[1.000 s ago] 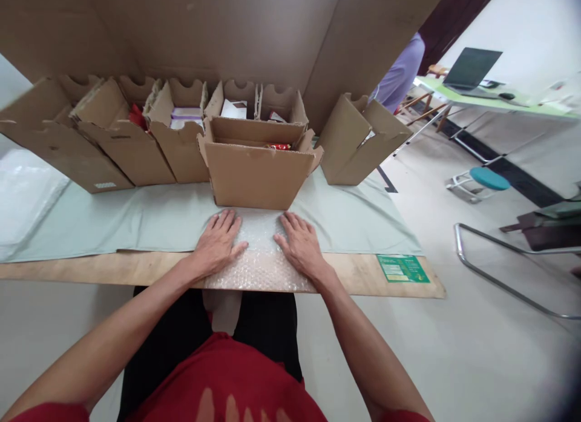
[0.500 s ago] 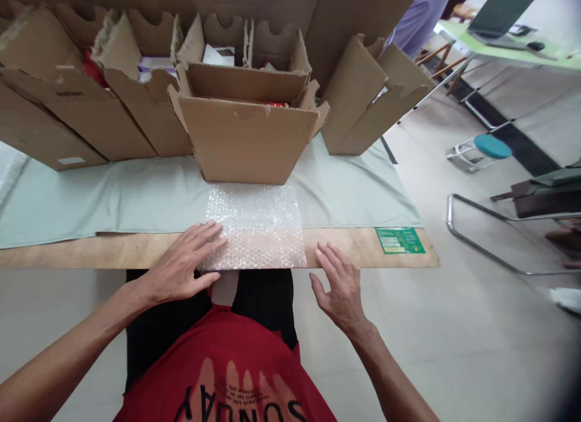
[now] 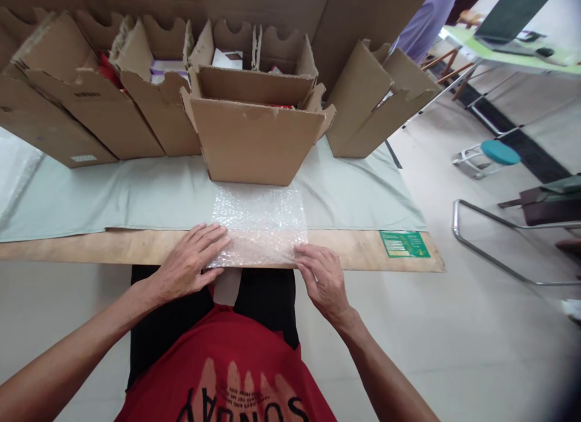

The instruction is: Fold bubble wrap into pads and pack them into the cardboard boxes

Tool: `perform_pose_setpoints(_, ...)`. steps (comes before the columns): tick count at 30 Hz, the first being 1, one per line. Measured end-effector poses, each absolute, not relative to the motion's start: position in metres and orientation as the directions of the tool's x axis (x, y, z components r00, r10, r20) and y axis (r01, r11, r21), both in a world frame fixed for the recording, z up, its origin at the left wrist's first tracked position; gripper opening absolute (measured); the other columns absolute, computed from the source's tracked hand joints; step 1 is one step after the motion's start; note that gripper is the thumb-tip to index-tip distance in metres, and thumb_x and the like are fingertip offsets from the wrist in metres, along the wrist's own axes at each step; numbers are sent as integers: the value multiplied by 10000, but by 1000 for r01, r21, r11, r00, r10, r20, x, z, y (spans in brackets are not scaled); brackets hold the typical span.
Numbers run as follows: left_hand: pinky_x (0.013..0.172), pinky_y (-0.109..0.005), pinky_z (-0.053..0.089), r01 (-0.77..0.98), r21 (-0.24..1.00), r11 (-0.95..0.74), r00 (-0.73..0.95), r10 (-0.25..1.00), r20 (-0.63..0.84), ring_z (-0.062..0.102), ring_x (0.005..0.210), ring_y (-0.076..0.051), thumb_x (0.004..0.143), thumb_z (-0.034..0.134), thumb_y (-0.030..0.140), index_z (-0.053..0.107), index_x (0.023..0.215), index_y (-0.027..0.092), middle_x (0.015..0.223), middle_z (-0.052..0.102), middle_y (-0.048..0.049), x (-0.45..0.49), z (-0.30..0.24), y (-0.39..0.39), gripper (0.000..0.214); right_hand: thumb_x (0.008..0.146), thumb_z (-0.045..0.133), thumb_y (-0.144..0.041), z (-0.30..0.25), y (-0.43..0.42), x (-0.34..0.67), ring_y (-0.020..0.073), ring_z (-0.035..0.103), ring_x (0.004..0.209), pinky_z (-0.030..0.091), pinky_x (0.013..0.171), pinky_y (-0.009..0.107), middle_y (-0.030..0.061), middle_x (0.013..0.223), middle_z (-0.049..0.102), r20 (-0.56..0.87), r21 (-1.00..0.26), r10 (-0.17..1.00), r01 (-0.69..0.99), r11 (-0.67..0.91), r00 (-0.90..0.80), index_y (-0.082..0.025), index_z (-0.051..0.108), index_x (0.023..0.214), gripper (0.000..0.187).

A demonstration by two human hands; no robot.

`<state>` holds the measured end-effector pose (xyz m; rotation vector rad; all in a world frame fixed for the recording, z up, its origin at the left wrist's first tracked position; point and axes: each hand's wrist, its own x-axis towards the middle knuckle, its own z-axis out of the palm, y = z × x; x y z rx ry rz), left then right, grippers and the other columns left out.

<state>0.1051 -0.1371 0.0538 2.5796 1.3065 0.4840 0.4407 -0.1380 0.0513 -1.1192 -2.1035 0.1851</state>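
A sheet of clear bubble wrap point(image 3: 258, 219) lies on the table's near edge, just in front of an open cardboard box point(image 3: 254, 140). My left hand point(image 3: 190, 266) rests on the sheet's near left corner with its fingers stretched flat and its thumb at the table edge. My right hand point(image 3: 320, 276) is at the near right corner, its fingers curled and closed on the sheet's edge. The near edge of the sheet looks slightly raised between my hands.
A pale green cloth point(image 3: 113, 198) covers the wooden table point(image 3: 113, 247), which has a green sticker point(image 3: 403, 243). A row of open cardboard boxes point(image 3: 68, 119) stands behind, another point(image 3: 372, 107) to the right. A stool point(image 3: 497, 151), a metal frame point(image 3: 490, 258) and a person in purple point(image 3: 426, 22) are at right.
Both hands slid back from the middle of the bubble wrap to its near edge. The right hand left the sheet, then came back and closed on the near right corner.
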Motion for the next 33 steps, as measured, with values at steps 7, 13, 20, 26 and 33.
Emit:
perform_pose_setpoints(7,1138,-498,475,641,631,-437,332,899,286,607,1318,-282,890,568,202,703,1176,218,1305,716,-111,108,67,-129,316,998,547,-213,74,-137,438,236,729,1006,566,905,441,52,1023,779,445,-694,862,514,504,-243,-260,662,956,131)
perform_pose_setpoints(13,969,-413,569,513,847,-138,101,990,100,727,1068,-256,892,603,350,711,887,205,1095,782,-94,119,73,-117,181,883,768,-406,81,-131,458,275,676,1183,539,1029,482,91,1223,730,332,-821,899,382,424,-284,-278,602,1310,476)
perform_pose_setpoints(20,678,-287,538,489,872,-7,-15,1000,16,695,742,-188,853,619,455,693,802,197,781,751,-26,129,79,-108,273,903,689,-371,54,-106,455,182,701,747,600,743,343,6,794,691,202,-924,979,332,189,6,-216,677,1115,263)
perform_pose_setpoints(26,674,-309,481,705,709,-20,-100,987,127,629,695,-182,840,583,433,648,736,224,731,694,-10,134,74,-97,243,893,643,-367,46,-86,439,147,628,638,561,644,298,11,805,695,240,-862,965,480,160,108,-199,676,1121,285)
perform_pose_setpoints(33,741,-360,482,842,534,-75,-66,969,239,620,720,-220,837,575,358,652,748,245,713,673,-16,133,59,-93,163,910,575,-370,46,-78,434,191,656,649,510,663,318,3,769,714,254,-640,965,760,115,68,-211,647,1245,378)
